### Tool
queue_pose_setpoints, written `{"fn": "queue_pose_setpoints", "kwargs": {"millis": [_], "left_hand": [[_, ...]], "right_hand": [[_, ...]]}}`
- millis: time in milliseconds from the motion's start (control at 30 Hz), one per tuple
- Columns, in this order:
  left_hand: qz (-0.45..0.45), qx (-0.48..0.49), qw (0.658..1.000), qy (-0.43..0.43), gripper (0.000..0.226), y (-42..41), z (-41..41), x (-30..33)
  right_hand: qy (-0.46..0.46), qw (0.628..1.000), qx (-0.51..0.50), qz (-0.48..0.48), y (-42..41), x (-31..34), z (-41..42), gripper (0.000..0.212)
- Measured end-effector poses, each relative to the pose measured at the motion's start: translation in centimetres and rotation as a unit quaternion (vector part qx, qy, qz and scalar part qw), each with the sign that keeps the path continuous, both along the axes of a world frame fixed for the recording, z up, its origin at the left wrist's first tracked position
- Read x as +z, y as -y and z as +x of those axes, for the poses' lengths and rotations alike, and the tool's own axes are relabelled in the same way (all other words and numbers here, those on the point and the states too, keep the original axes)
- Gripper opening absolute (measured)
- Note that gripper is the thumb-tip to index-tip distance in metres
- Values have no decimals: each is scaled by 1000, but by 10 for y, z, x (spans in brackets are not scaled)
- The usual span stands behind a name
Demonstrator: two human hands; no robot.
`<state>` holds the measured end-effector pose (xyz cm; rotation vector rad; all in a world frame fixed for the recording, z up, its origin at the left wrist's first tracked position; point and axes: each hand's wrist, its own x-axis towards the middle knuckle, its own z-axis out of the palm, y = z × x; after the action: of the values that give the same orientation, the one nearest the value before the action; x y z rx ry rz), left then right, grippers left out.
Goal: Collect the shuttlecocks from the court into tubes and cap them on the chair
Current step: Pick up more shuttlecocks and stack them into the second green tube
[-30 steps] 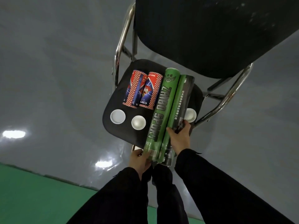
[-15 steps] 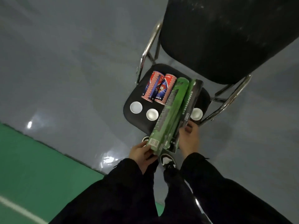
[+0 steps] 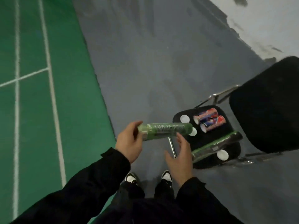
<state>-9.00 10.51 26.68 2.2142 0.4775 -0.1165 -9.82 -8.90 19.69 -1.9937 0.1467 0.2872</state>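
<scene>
My left hand (image 3: 129,141) grips one end of a light green tube (image 3: 165,130), held roughly level above the grey floor, left of the chair. Just below the tube hovers my right hand (image 3: 179,152), fingers spread and holding nothing. On the black chair seat (image 3: 208,139) lie a dark green tube (image 3: 216,147), two short red and blue tubes (image 3: 209,121) and three white caps (image 3: 185,118) (image 3: 193,131) (image 3: 222,155). No shuttlecock shows in this blurred view.
The chair's black backrest (image 3: 267,107) rises at the right on a chrome frame (image 3: 216,96). A green court mat with white lines (image 3: 48,78) covers the left side. Grey floor (image 3: 153,62) stretches ahead. My two shoes (image 3: 148,177) stand below my hands.
My left hand has lifted the light green tube off the seat and swung it left. My right hand has let go of the dark green tube. My view has turned towards the court.
</scene>
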Motion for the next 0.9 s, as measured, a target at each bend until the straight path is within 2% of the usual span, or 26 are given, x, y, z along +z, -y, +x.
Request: {"fn": "queue_pose_setpoints", "kwargs": {"millis": [67, 167, 267, 367, 433, 533, 600, 700, 800, 833, 900], "left_hand": [[85, -16, 994, 68, 38, -32, -33, 11], [176, -1, 974, 140, 37, -79, -93, 19], [203, 40, 962, 179, 33, -139, -162, 28], [204, 119, 947, 219, 28, -213, -244, 34], [179, 208, 932, 236, 33, -258, -301, 34], [90, 367, 902, 207, 44, -311, -380, 26], [23, 446, 875, 188, 39, -341, -425, 18], [-71, 519, 838, 151, 12, -386, -473, 5], [-188, 581, 779, 146, 5, -443, -506, -4], [-210, 597, 762, 142, 16, -465, -515, -5], [-243, 614, 739, 131, 14, -515, -531, -9]], "right_hand": [[75, 978, 175, -80, -46, 15, -11, 91], [101, 925, 353, -92, -133, 34, -40, 102], [48, 919, 390, -41, -226, 50, -82, 67], [38, 896, 443, -8, -314, 57, -136, 66], [24, 877, 478, 27, -367, 64, -173, 72], [17, 867, 495, 59, -442, 74, -222, 73], [18, 855, 514, 72, -491, 80, -251, 74], [4, 829, 552, 88, -564, 86, -288, 75], [-19, 801, 589, 107, -640, 90, -322, 76], [-28, 792, 599, 114, -667, 90, -333, 75], [-40, 773, 622, 119, -723, 88, -352, 73]]}}
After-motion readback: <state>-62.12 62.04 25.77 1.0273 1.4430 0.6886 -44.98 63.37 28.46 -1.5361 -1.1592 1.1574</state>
